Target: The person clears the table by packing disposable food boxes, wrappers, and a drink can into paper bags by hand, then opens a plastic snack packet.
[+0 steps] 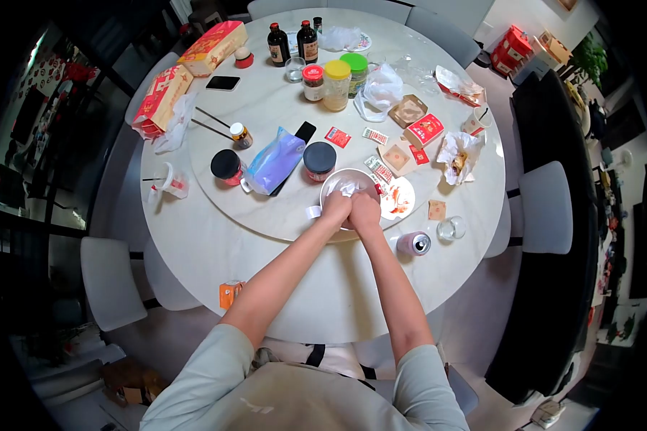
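Observation:
My left hand point(336, 209) and my right hand point(365, 210) are side by side, touching, over the near part of a white bowl point(324, 188) with a pale handle-like tab at its left. Both have their fingers curled closed. Crumpled white material point(347, 187), tissue or thin plastic, shows in the bowl just beyond my left fingers. My own hands hide the fingertips and whatever they grip. Close by on the right lies a white plate point(408, 206) smeared with red sauce. A dark-lidded jar point(319, 159) stands behind the bowl.
An opened drink can point(414, 244) and a clear glass point(451, 229) stand to the right. Left of the bowl are a purple pouch point(274, 162) and another dark-lidded jar point(227, 167). Food wrappers, jars and two dark bottles point(307, 43) occupy the far side. A small orange box point(231, 294) sits near the front edge.

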{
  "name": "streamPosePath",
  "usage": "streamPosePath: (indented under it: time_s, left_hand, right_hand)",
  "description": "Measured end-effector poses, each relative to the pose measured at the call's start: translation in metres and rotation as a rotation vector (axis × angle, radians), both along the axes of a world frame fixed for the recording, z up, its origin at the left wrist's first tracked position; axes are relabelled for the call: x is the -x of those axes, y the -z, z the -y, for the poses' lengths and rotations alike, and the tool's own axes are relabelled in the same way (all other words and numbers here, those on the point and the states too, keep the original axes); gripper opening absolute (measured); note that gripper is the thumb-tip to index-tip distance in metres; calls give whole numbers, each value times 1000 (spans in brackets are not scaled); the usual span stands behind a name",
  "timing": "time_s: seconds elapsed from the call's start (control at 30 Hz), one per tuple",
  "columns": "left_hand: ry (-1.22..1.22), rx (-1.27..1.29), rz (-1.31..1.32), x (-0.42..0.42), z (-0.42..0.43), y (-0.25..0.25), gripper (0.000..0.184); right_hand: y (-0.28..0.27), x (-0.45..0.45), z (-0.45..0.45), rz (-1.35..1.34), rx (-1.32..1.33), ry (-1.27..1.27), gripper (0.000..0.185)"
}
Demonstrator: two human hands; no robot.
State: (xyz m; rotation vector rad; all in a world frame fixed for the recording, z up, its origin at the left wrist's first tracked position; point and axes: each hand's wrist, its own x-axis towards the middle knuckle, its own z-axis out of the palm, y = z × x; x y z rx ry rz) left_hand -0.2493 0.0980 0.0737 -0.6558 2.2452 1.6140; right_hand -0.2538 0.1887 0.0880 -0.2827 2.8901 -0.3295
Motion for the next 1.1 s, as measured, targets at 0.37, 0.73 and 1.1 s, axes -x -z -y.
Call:
streamPosePath:
  time_s: [0.37,0.73,1.1]
  left_hand:
    - [-41,-453,-9,-32,6,-79,35]
    - [-48,-571,-85,-125,73,-96,33]
    - [19,148,-151,-243,205,-91,51]
  right_hand:
    - [-21,-16,-3,-159,245,20,15]
    - [-57,-98,-49,-601,547,325,34]
    - [26,-118,-152,-384,335,457,78]
